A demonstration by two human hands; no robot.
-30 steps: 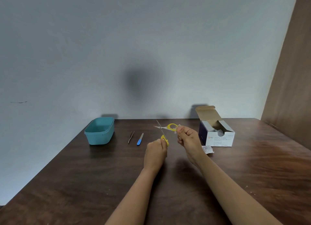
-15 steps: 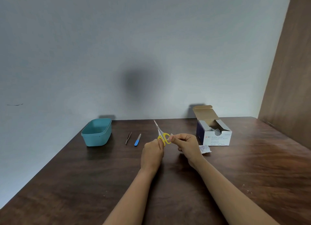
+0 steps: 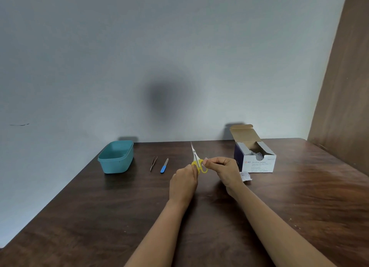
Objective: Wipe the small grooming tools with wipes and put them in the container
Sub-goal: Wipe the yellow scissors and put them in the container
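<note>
Small yellow-handled scissors (image 3: 196,159) point up and away, blades together, above the middle of the table. My left hand (image 3: 183,184) grips the left handle loop. My right hand (image 3: 223,171) pinches a small white wipe (image 3: 205,160) against the right handle loop. Metal tweezers (image 3: 153,163) and a blue-handled nail file (image 3: 164,166) lie side by side on the table to the left. Further left stands the teal container (image 3: 116,157), with nothing visible inside.
An open white box of alcohol swabs (image 3: 256,160) stands at the right rear of the dark wooden table (image 3: 99,217). A torn swab wrapper (image 3: 246,176) lies in front of it. A wall runs along the far edge, a wooden panel on the right.
The scissors' blades were spread apart a second ago; they have come together and now point upward. Both hands stayed at the handles with the wipe.
</note>
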